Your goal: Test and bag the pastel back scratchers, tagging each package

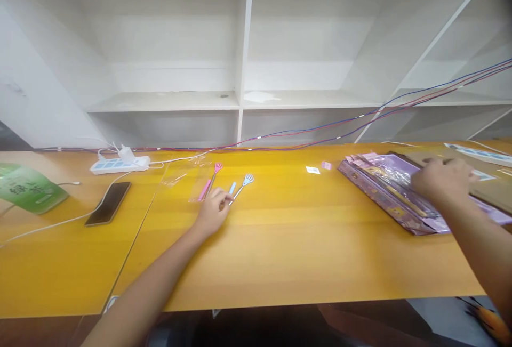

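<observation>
My left hand [214, 211] is closed in a pinch at the lower end of a light blue back scratcher's thin metal rod. The hand-shaped head of this blue back scratcher [248, 178] points away from me. A short blue handle [232, 187] shows just beyond my fingers. Left of it lies a pink back scratcher [217, 168], with a pink handle [204, 190] alongside. Over at the right, my right hand [444, 179] curls its fingers down at a purple patterned bag [394, 209]. Clear plastic packaging [394, 176] lies on the bag. What those fingers hold is hidden.
A white power strip [120, 164], a dark phone [108, 204] and a green package [30, 188] sit at the left. Small labels [312, 170] lie mid-table. Brown cardboard [494, 179] is beyond the bag. Cables [296, 132] cross before white shelves [240, 104].
</observation>
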A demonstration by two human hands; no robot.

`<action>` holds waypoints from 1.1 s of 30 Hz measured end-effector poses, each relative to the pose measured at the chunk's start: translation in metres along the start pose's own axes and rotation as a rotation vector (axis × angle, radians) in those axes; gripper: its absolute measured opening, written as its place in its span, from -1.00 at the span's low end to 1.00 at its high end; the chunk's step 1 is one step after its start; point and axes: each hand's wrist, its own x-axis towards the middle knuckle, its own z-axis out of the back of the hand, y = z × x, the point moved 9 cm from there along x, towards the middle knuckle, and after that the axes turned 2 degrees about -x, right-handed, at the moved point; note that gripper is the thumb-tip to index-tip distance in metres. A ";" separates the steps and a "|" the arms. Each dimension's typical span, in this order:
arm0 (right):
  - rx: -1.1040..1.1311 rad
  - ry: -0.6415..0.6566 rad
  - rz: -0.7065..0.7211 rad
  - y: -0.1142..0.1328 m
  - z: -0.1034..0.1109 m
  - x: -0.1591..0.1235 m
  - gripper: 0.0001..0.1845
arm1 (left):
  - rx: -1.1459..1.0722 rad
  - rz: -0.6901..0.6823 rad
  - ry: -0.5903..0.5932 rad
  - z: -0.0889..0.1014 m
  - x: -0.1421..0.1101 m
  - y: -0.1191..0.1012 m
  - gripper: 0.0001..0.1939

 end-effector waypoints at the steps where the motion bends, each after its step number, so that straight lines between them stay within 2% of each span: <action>1: 0.044 0.028 0.010 0.021 0.002 -0.007 -0.51 | 0.060 0.002 -0.047 0.010 0.003 0.008 -0.76; 3: 0.210 0.103 0.201 0.089 0.007 -0.029 -0.52 | 0.150 0.033 -0.120 0.028 0.009 0.026 -0.76; 6: 0.499 0.183 0.578 0.208 0.026 -0.092 -0.60 | 0.216 0.036 -0.110 0.037 0.013 0.038 -0.75; 9: 0.730 0.252 0.945 0.315 0.050 -0.187 -0.51 | 0.258 -0.068 0.054 0.020 0.012 0.025 -0.67; 11: 0.694 0.292 1.036 0.365 0.052 -0.243 -0.41 | 0.285 -0.123 0.165 0.003 0.007 0.014 -0.60; 13: 0.636 0.324 1.080 0.398 0.046 -0.283 -0.36 | 0.308 -0.134 0.226 -0.010 0.004 0.009 -0.59; 16: 0.627 0.337 1.065 0.413 0.036 -0.307 -0.39 | 0.340 -0.124 0.236 -0.020 0.004 0.012 -0.66; 20: 0.635 0.345 1.098 0.399 0.029 -0.306 -0.49 | 0.386 -0.084 0.146 -0.015 0.009 0.024 -0.85; 24: 0.675 0.249 1.106 0.388 0.035 -0.296 -0.40 | 0.363 0.014 0.111 -0.009 0.009 0.035 -0.96; 25: 0.671 0.218 1.112 0.389 0.037 -0.295 -0.36 | 0.341 0.029 0.113 -0.008 0.009 0.036 -0.94; 29: 0.620 0.182 1.120 0.400 0.032 -0.295 -0.34 | 0.316 0.035 0.136 -0.005 0.004 0.030 -0.60; 30: 0.610 0.188 1.123 0.401 0.030 -0.294 -0.38 | 0.339 0.029 0.140 -0.003 0.003 0.028 -0.60; 33: 0.594 0.222 1.149 0.398 0.027 -0.292 -0.57 | 0.416 0.026 0.175 -0.001 -0.002 0.022 -0.76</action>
